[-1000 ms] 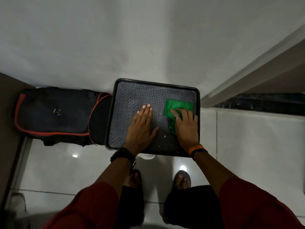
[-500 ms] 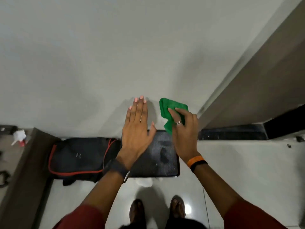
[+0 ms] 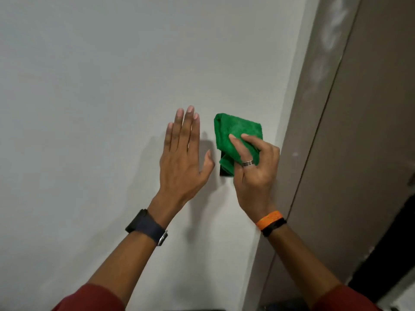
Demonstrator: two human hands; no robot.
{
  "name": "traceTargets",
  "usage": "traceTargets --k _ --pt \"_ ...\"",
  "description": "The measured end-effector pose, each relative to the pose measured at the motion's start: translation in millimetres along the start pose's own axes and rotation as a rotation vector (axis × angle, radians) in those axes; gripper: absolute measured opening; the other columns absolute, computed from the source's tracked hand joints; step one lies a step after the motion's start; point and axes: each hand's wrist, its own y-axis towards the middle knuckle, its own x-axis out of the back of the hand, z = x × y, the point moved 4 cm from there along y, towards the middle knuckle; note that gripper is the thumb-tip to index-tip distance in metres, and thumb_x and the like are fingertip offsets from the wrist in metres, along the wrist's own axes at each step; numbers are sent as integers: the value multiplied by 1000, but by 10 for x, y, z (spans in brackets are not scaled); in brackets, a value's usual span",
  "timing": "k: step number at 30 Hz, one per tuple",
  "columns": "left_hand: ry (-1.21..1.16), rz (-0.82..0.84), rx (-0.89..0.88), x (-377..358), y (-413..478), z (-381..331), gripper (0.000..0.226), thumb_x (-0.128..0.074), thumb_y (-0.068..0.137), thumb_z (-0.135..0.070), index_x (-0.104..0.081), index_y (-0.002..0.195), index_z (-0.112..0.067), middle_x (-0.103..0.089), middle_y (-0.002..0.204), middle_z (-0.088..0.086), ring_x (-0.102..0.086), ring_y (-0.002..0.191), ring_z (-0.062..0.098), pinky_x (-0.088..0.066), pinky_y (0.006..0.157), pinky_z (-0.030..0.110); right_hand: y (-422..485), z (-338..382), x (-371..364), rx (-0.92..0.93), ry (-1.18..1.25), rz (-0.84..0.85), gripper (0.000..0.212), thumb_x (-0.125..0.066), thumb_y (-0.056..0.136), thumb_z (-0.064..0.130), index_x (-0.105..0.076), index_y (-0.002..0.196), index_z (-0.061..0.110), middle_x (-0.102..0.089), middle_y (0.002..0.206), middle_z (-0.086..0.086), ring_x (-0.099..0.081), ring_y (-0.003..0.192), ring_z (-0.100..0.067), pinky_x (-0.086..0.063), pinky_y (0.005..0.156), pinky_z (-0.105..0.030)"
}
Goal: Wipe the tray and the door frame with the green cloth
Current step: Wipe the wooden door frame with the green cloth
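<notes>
My right hand grips the folded green cloth and holds it up in front of the white wall, just left of the grey-brown door frame. My left hand is raised beside it, flat, fingers straight and slightly spread, holding nothing. A small dark rectangle on the wall shows under the cloth, mostly hidden by it. The tray is out of view.
White wall fills the left and middle. The door stands to the right of the frame, with a dark strip at its lower right. A dark watch is on my left wrist, orange and black bands on my right.
My view has swung up from the tray on the floor to the wall. Both hands rose off the tray, the right one carrying the cloth towards the door frame.
</notes>
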Motion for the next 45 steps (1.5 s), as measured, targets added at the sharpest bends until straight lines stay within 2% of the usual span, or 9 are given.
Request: traceTargets --k 3,7,12,14,18,25,30,37,45 --pt "-5 -96 -68 251 729 -149 73 -49 101 -27 -25 160 7 -22 170 24 -14 160 38 -16 130 54 784 -51 93 65 -20 -110 38 -39 110 15 -73 128 11 -51 128 -4 -52 112 -27 -52 97 -42" --pt "11 -203 -154 445 1520 -344 71 -51 100 -24 -27 160 7 -24 170 23 -16 160 38 -19 129 55 1674 -231 248 147 -62 -251 37 -52 101 -3 -71 130 12 -56 125 -8 -54 111 -30 -51 98 -44" --pt "15 -320 -205 443 2179 -540 70 -51 99 -18 -28 158 10 -27 168 24 -18 159 40 -23 128 56 2680 -653 622 74 -76 -416 46 -59 91 -8 -68 131 11 -63 126 -20 -56 116 -36 -44 103 -42" --pt "7 -326 -201 348 2320 -569 69 -50 99 -17 -27 159 9 -27 168 24 -18 159 40 -23 128 56 2958 -877 639 82 -125 -298 43 -62 90 2 -64 132 12 -57 141 -19 -51 131 -35 -34 116 -50" --pt "17 -280 -214 56 2465 -572 69 -48 99 -20 -27 160 6 -28 168 22 -19 159 36 -23 128 56 2961 -1262 392 -5 -102 117 47 -59 94 37 -56 133 11 -23 170 -12 -14 160 -27 -1 132 -52" --pt "60 -276 -173 -331 2554 -551 74 -47 101 -31 -22 163 2 -17 173 17 -10 162 31 -11 131 52 3186 -1378 244 87 -277 -80 69 -51 103 39 -29 162 12 -22 171 -13 -16 160 -30 -8 131 -50" --pt "163 -287 -196 -464 2521 -567 75 -44 103 -35 -20 164 1 -15 174 17 -10 161 32 -10 132 51 2596 -1469 83 61 -341 -171 65 -51 101 38 -37 159 10 -30 168 -15 -23 158 -33 -17 130 -56" --pt "147 -302 -180 -556 2484 -687 72 -43 103 -30 -22 162 3 -17 173 18 -13 161 34 -15 130 54 3442 -1461 159 84 -344 -271 62 -53 99 35 -44 155 10 -38 164 -16 -31 154 -33 -23 128 -56" --pt "224 -304 -183 -622 2435 -687 73 -44 103 -31 -20 163 1 -14 173 18 -10 161 33 -18 129 56 2758 -1491 63 72 -348 -252 64 -53 97 35 -44 155 11 -37 164 -15 -30 155 -33 -21 129 -54"
